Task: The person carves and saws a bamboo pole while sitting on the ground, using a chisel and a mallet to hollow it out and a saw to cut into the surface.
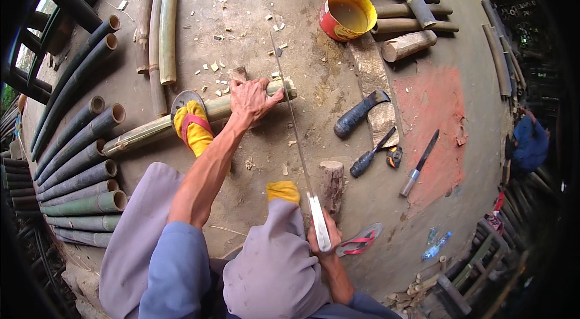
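A green-tan bamboo pole (145,135) lies on the ground, running from the left toward the middle. My left hand (252,101) grips it close to its right end, fingers bent over the top. My left foot, in a yellow sock (192,125) and flip-flop, presses on the pole farther left. In my right hand (326,234) is the white handle of a handsaw (298,138). Its long thin blade, seen edge-on, reaches away from me and crosses the pole's right end just beside my left hand. Whether the teeth are cutting in cannot be made out.
Right of the saw lie a hatchet-like blade tool (362,113), a chisel-like tool (371,153), a tape measure (393,156) and a knife (420,165). Beyond stands a red-yellow bucket (348,14) of liquid. Bamboo poles (90,125) are stacked left. A person (530,141) is at far right.
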{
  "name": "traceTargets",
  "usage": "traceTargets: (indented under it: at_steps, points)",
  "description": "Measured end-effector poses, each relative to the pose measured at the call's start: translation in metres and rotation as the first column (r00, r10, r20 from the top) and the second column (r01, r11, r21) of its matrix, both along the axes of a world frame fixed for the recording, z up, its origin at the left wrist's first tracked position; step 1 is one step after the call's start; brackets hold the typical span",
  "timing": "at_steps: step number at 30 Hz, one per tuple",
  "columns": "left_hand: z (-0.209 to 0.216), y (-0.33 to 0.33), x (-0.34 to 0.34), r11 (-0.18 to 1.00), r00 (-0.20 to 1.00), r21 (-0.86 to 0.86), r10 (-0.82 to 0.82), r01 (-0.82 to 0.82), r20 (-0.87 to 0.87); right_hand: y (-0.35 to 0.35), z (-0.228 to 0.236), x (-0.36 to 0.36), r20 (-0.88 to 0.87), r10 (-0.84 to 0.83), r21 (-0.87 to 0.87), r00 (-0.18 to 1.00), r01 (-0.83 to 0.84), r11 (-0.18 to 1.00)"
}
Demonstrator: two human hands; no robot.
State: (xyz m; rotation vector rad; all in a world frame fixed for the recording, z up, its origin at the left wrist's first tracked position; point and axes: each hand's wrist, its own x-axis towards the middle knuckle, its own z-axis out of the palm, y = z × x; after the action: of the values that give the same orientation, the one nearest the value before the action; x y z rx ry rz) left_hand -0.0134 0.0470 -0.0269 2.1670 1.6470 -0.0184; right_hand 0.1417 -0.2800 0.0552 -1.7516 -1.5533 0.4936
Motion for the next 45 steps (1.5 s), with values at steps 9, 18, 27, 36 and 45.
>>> traceTargets:
  at_steps: [9,18,27,36,45]
  points:
    - [0.000,0.000,-0.002,0.999,0.999,0.046,0.004,-0.005,0.033,0.116,-0.020,-0.019,-0.277,-0.039,-0.106,0.960,0.010,0.994]
    - [-0.021,-0.003,-0.014,0.987,0.994,0.125,-0.109,0.105,0.020,0.033,-0.013,-0.002,-0.170,-0.008,-0.100,0.985,-0.009,0.995]
    - [-0.004,0.011,-0.009,0.995,0.996,-0.049,-0.085,0.084,-0.017,0.007,0.018,-0.001,0.069,0.063,-0.062,0.996,-0.059,0.996]
    - [-0.018,0.005,-0.011,0.995,0.997,0.080,-0.066,0.063,0.031,0.135,-0.019,-0.022,-0.287,-0.041,-0.070,0.957,0.022,0.997]
    - [-0.020,0.010,-0.008,0.992,0.997,0.117,-0.054,0.048,0.048,0.097,-0.031,-0.012,-0.102,-0.017,0.036,0.995,0.021,0.999]
